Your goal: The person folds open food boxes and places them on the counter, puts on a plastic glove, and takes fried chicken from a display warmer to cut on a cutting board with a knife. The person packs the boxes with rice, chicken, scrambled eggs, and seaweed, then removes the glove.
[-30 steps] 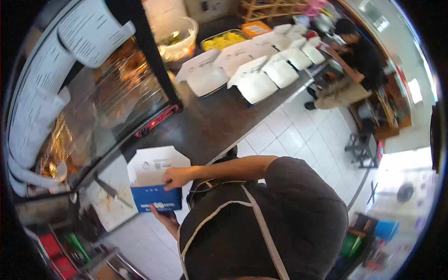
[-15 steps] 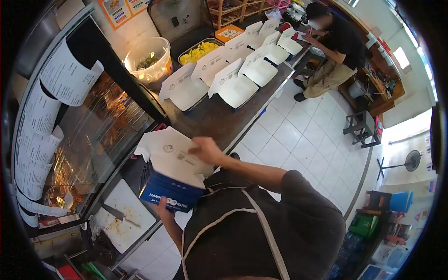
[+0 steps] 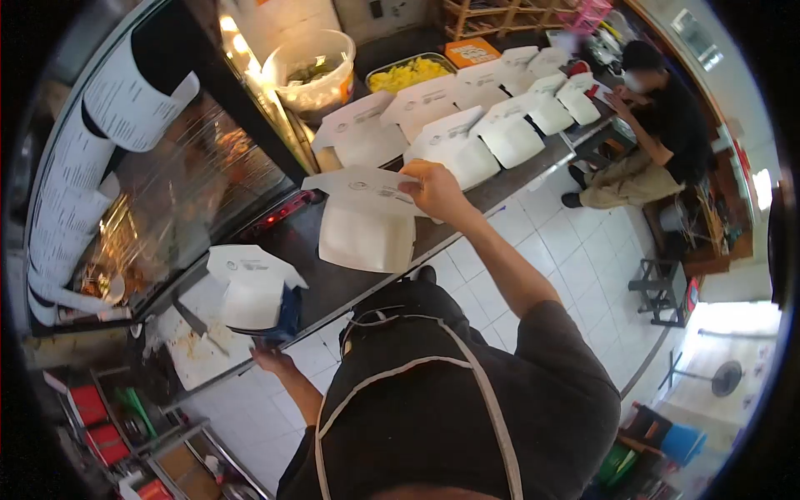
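Observation:
My right hand (image 3: 435,190) pinches the raised lid of an open paper takeaway box (image 3: 367,237), white inside, at the front of the counter. Low on the left, my left hand (image 3: 275,362) is wrapped round the base of a nested stack of takeaway boxes (image 3: 254,296), blue outside with the top lid standing up. Part of that hand is hidden under the stack. Beyond my right hand, two rows of opened takeaway boxes (image 3: 454,158) stand along the counter (image 3: 321,287).
At the back are a clear tub (image 3: 312,71) with dark greens and a tray of yellow food (image 3: 408,75). Left stands a glass warming cabinet (image 3: 179,192) hung with paper slips. A knife (image 3: 196,321) lies on a white cutting board (image 3: 187,354). Another person (image 3: 658,125) writes at the far right.
My right hand has moved up and forward with one box, now apart from the stack. My left hand has shifted left and slightly down with the remaining stack. The view has turned.

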